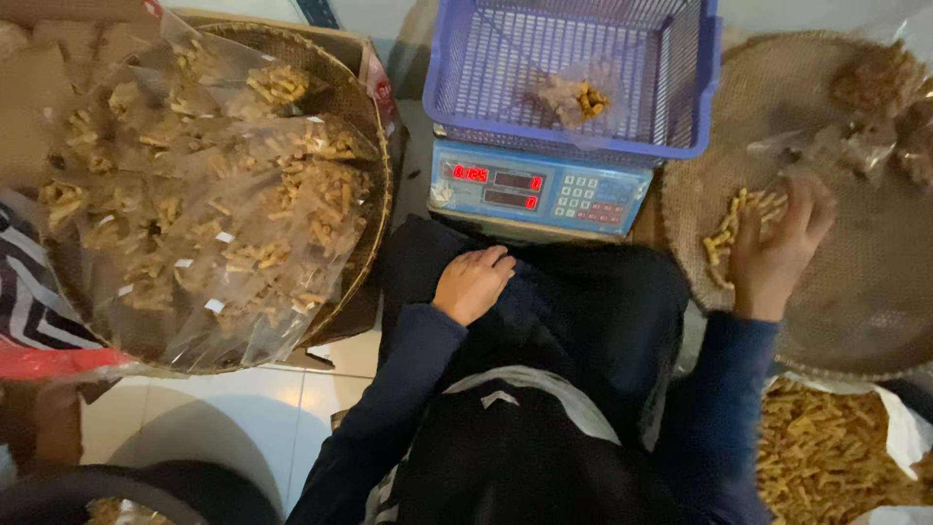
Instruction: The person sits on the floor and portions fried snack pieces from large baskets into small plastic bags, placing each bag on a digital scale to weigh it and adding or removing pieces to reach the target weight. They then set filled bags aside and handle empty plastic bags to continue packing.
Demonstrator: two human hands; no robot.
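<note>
**Beside the scale: one hand among the snack sticks, one at rest**

Right of the blue digital scale (539, 190), the right hand (775, 255) lies on a round woven tray (865, 292), fingers spread and loosely curled over a small heap of yellow snack sticks (739, 226). It touches the sticks, but whether it actually grips any I cannot tell (the hand is blurred). The left hand (472, 283) sits just in front of the scale, on the person's dark-clothed lap, curled into a loose fist and holding nothing.

On top of the scale stands a blue plastic basket (671, 87), and inside it lies one small clear bag of sticks (576, 97). Left of the scale, a big round woven basket (364, 146) is piled with many sealed clear packets of the same snack (204, 204). At the far side of the tray, right of the scale, a few more filled bags (880, 83) lie together. Nearer the person, below the tray's edge, an open sack of loose sticks (826, 452) shows. White floor tiles (224, 413) lie below the big basket.
</note>
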